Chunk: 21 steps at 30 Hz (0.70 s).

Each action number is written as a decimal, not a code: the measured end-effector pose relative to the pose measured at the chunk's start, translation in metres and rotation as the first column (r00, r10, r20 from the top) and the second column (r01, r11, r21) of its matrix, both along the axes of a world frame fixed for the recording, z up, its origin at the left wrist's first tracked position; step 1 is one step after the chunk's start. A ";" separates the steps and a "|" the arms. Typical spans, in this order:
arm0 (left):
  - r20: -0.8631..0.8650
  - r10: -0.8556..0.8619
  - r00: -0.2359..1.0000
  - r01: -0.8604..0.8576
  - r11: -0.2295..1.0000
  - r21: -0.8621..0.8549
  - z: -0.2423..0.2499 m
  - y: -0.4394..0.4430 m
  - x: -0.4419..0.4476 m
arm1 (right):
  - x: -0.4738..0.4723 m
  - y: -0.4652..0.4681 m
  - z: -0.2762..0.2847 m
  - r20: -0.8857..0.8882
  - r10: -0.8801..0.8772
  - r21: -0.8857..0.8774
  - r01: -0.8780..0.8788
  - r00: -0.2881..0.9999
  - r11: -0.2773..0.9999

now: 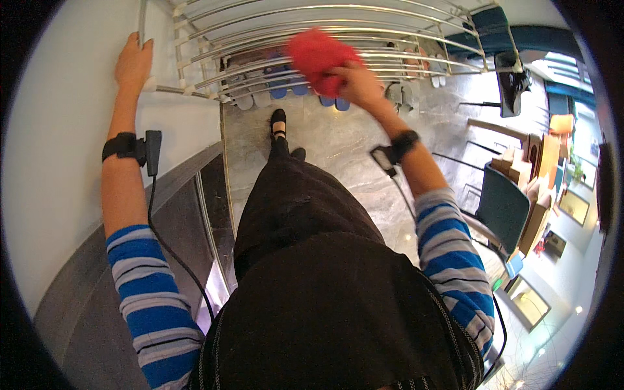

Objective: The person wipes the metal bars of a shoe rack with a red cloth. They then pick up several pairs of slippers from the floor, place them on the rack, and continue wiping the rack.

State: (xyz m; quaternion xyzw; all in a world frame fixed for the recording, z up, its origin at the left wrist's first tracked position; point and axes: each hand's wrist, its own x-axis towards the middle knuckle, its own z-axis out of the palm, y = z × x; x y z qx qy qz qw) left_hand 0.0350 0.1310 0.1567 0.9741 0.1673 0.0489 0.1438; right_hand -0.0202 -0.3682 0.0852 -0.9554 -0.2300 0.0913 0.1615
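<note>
A multi-tier rack of metal tubes [273, 30] with pale joints spans the top of the view. My left hand [132, 63] is at its left end, the fingers around an upright metal post [142, 19]. In my right hand [363, 85] is a red cloth [317, 56], bunched and slightly blurred, in front of the rack's middle tubes. Whether the cloth touches the tubes, I cannot tell. Blue slippers [279, 91] and grey slippers [243, 101] show between and below the bars, partly hidden by them.
A pale wall [63, 161] runs along my left, with a dark grey lower panel [122, 292]. Grey marble-look tiles [336, 136] cover the floor under my black shoe [278, 119]. To the right are a dark chair [504, 209] and cardboard boxes [538, 219]. Cables hang from both wrist straps.
</note>
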 end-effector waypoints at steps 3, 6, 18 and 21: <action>0.017 0.002 1.000 -0.004 0.996 0.085 0.004 -0.006 -0.003 | 0.002 -0.073 0.029 -0.278 -0.407 0.335 0.485 0.870 0.808; -0.026 -0.004 1.000 0.007 0.994 0.109 0.009 -0.011 -0.003 | 0.013 -0.090 0.064 -0.371 -0.487 0.710 0.579 0.791 0.401; -0.042 -0.021 0.999 0.021 1.000 0.007 0.013 -0.009 -0.001 | -0.009 0.248 0.020 0.222 0.285 0.500 -0.359 0.933 0.788; -0.059 0.022 0.998 -0.024 0.999 -0.038 0.013 -0.009 -0.001 | -0.040 0.283 0.004 0.271 0.362 0.233 -0.426 0.892 0.874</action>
